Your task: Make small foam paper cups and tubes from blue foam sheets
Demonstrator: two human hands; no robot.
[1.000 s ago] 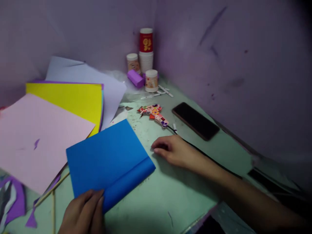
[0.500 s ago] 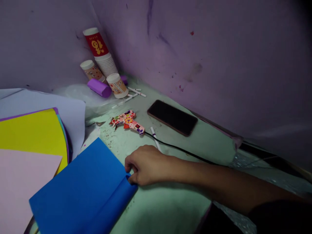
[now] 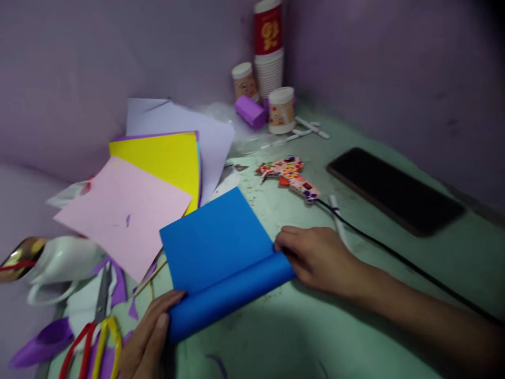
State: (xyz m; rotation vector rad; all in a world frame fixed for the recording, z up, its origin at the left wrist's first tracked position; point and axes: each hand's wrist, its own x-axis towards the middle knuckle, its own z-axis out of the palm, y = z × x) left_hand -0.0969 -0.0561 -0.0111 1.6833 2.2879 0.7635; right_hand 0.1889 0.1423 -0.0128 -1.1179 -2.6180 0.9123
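A blue foam or paper sheet [image 3: 215, 234] lies on the green tabletop, its near edge curled into a roll. At the left end of that roll my left hand [image 3: 152, 334] is closed, thumb and fingers on the blue edge. My right hand [image 3: 310, 255] grips the roll's other end, fingertips curled over it. Just beyond my right hand lies a flower-patterned hot glue gun [image 3: 290, 176] with a black cord. The far part of the blue sheet stays flat, its left corner near a pink sheet [image 3: 130, 205].
A phone [image 3: 394, 189] lies at the right. Stacked paper cups [image 3: 269, 47], a purple roll [image 3: 251, 111] and white sticks [image 3: 311, 128] stand or lie at the back. At the left are a yellow sheet [image 3: 165, 158], a white mug [image 3: 65, 263], scissors [image 3: 89, 339] and purple scraps.
My view has swung left, bringing the mug, the scissors and my left hand into sight. Both hands now hold the blue sheet's rolled edge; before, only my right hand showed on it.
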